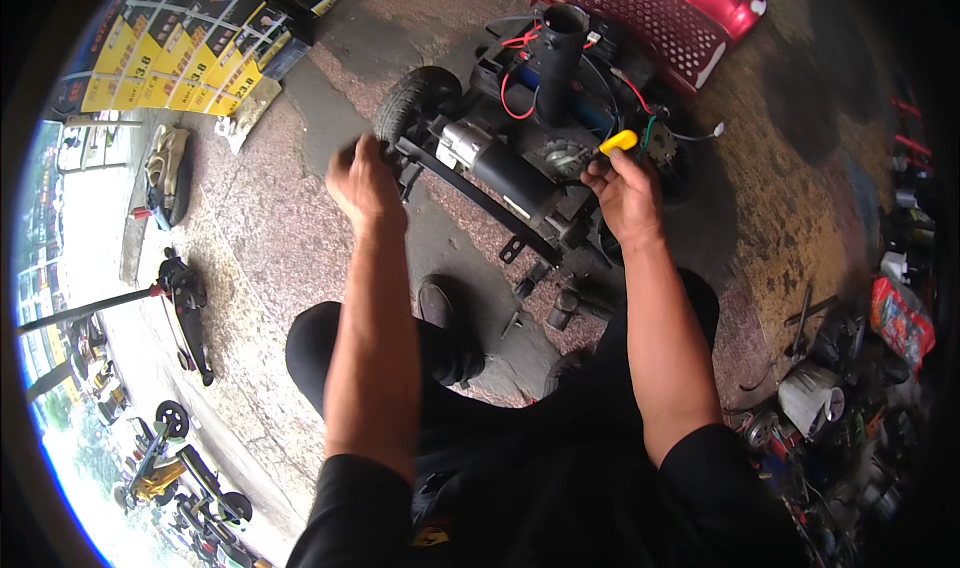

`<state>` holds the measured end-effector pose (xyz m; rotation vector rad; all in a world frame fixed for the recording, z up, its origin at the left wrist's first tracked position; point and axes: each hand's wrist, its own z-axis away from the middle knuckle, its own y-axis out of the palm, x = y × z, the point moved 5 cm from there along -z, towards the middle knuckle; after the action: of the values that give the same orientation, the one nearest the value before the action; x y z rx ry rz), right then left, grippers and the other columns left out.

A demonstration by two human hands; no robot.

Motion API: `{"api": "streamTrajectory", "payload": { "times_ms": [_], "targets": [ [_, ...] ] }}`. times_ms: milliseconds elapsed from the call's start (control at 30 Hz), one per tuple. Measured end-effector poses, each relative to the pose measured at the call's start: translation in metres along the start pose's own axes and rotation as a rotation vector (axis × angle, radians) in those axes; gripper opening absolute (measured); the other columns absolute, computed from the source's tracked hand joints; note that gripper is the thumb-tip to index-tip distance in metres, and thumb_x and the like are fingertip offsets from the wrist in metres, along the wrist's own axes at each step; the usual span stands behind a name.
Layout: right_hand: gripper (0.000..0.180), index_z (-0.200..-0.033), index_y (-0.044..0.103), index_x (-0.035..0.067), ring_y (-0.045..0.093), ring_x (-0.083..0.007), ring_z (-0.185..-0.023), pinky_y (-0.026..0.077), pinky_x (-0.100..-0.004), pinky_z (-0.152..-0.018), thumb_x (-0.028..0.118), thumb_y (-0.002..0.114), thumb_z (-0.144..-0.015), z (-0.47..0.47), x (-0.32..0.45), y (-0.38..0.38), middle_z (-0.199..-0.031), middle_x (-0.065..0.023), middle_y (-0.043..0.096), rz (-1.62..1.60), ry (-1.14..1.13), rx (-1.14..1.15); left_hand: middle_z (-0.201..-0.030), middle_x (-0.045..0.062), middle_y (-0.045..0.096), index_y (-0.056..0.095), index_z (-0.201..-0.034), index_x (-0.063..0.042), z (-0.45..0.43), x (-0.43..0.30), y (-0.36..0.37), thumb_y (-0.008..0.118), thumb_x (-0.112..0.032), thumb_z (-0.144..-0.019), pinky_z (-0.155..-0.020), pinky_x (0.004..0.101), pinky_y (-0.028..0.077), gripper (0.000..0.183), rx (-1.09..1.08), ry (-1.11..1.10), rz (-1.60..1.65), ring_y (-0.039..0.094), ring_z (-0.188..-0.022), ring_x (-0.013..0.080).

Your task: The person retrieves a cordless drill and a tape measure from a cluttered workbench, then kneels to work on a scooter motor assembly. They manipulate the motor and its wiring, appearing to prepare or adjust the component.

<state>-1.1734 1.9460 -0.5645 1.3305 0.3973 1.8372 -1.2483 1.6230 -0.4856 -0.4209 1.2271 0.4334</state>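
A small vehicle chassis with a black frame bar [480, 200] lies on the floor before me. Across it sits a motor [499, 167] with a silver end and a black body. My left hand [367, 178] is at the bar's left end, close to a black rubber tyre [409, 107]; what its curled fingers hold is hidden. My right hand [626, 193] grips a tool with a yellow handle [619, 143], probably a screwdriver, above the chassis's right side. Red, green and white wires [517, 95] stick out around an upright black tube [560, 65].
A red perforated panel [637, 24] lies behind the chassis. Dark metal parts [562, 309] lie near my feet. Yellow and black boxes [172, 65] stand at the upper left, shoes [166, 174] below them, and a heap of assorted parts [810, 403] at the right.
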Motion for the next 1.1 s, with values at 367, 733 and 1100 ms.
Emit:
{"api": "streamTrajectory", "payload": {
  "times_ms": [367, 733, 1100],
  "targets": [
    [0.020, -0.113, 0.055, 0.008, 0.066, -0.0183, -0.096, 0.053, -0.0357, -0.087, 0.015, 0.060, -0.095, 0.016, -0.010, 0.034, -0.104, -0.0064, 0.064, 0.314, -0.003, 0.225, -0.093, 0.006, 0.066, 0.061, -0.113, -0.012, 0.020, 0.231, 0.073, 0.049, -0.058, -0.093, -0.069, 0.0353, 0.047, 0.051, 0.265, -0.750, 0.558, 0.062, -0.084, 0.0212],
    [0.027, -0.118, 0.052, 0.004, 0.054, -0.0088, -0.085, 0.048, -0.0253, -0.079, 0.015, 0.062, -0.095, -0.017, -0.055, 0.052, -0.096, -0.0016, 0.058, 0.995, -0.107, 0.234, -0.111, 0.007, 0.065, 0.055, -0.128, -0.014, 0.004, 0.216, 0.112, 0.052, -0.063, -0.089, -0.085, 0.0369, 0.054, 0.062, 0.478, -0.535, 1.022, 0.064, -0.096, 0.0227],
    [0.076, -0.124, 0.051, 0.003, 0.057, -0.0380, -0.107, 0.047, -0.0448, -0.094, 0.030, 0.086, -0.063, -0.023, -0.063, 0.085, -0.115, -0.0224, 0.059, 1.659, -0.189, 0.062, -0.115, 0.012, 0.065, 0.055, -0.130, -0.010, 0.022, 0.195, 0.111, 0.041, -0.073, -0.089, -0.092, 0.0430, 0.054, 0.077, 0.415, -0.695, 1.007, 0.064, -0.102, 0.0278]
  ]
}}
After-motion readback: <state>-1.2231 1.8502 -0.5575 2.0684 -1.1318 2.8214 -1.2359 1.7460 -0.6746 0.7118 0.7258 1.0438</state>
